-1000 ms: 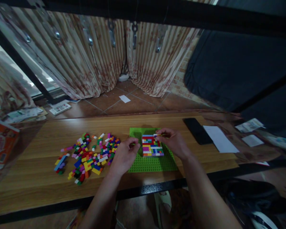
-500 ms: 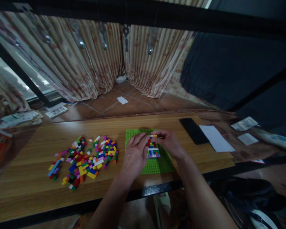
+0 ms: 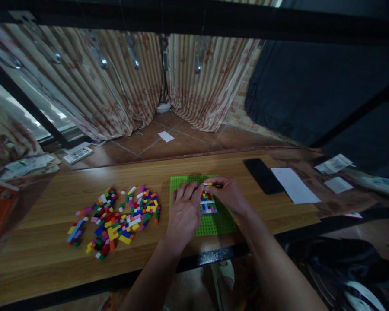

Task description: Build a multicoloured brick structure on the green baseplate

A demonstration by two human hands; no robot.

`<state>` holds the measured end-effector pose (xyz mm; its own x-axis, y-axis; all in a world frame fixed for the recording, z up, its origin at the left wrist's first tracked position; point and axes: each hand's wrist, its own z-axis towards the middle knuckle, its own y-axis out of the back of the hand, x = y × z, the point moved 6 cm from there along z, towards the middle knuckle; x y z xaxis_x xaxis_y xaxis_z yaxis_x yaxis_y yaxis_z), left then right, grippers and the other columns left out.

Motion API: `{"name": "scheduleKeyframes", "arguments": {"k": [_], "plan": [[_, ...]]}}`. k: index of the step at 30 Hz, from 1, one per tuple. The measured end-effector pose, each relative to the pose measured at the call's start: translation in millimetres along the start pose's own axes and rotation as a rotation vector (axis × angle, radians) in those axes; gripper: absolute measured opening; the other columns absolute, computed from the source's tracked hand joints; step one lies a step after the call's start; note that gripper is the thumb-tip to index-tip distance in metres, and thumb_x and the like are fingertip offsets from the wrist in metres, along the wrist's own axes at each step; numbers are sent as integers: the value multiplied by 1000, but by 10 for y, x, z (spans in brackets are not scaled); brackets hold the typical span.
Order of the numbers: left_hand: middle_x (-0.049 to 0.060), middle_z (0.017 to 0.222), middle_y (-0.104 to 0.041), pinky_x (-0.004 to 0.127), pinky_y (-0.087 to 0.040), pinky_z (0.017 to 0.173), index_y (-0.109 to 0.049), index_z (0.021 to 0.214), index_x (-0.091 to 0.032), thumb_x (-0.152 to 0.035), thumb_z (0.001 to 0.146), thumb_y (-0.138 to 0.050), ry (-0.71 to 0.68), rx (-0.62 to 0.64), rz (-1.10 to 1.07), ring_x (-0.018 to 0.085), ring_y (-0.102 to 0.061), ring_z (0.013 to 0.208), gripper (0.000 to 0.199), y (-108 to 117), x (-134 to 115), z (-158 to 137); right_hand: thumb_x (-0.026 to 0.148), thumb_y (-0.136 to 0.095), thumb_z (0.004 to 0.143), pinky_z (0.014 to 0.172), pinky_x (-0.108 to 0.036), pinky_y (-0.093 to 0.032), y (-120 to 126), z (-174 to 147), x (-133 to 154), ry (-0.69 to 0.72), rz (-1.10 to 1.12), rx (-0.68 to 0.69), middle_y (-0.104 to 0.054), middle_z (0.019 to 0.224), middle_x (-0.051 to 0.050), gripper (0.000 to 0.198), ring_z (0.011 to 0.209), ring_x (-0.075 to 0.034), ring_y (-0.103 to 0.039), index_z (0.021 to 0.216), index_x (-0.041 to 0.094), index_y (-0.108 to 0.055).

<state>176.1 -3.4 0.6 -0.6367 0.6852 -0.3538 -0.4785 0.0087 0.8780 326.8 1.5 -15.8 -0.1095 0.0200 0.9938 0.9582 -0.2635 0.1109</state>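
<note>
A green studded baseplate lies on the wooden table, carrying a block of toy bricks laid in colourful rows. My left hand rests over the plate's left side, fingers stretched forward and thumb side against the bricks, covering part of them. My right hand reaches in from the right, thumb and fingers pinched at a small yellow brick at the far end of the rows. Both hands nearly meet there, and the fingertips partly hide the contact.
A loose pile of mixed bricks spreads over the table's left half. To the right lie a black phone and a white paper sheet. A black metal bar edges the table's near side. Spoon-like metal pieces hang from the bar above.
Both hands stay at the far end of the brick rows, with only slight finger movement. The view has shifted a little.
</note>
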Motion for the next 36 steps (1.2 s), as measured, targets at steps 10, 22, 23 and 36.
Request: {"name": "scheduleKeyframes", "arguments": {"k": [10,22,23,36], "plan": [[9,140,-53,48,-38,108,-48,138,-18,-17,94,-40,-11,-18,-69,28,-43,131,45,3,20,-4,41,-80,64,79,-31,-51,39,-22,-29,-20,75,9,-75,87,-3,33,79,-16,-66,90,20,-75],[17,131,-59,46,-44,106,-48,134,-10,-20,92,-45,259,-116,-343,27,-55,122,43,159,287,4,57,-65,75,73,-31,-48,-10,5,-72,-62,26,-50,-75,81,-4,40,79,-19,-66,83,20,-75],[16,130,-59,46,-44,106,-50,132,-11,-20,91,-46,276,-117,-351,27,-56,120,42,159,309,4,56,-65,75,70,-30,-49,-48,2,-71,-57,13,-32,-74,77,-3,38,76,-19,-66,81,20,-75],[17,126,-61,43,-43,107,-56,126,-9,-17,88,-52,296,-130,-390,27,-57,118,39,175,349,-26,49,-71,69,65,-29,-48,-121,21,-82,-91,-79,-73,-72,71,-2,32,67,-17,-63,73,17,-75]]}}
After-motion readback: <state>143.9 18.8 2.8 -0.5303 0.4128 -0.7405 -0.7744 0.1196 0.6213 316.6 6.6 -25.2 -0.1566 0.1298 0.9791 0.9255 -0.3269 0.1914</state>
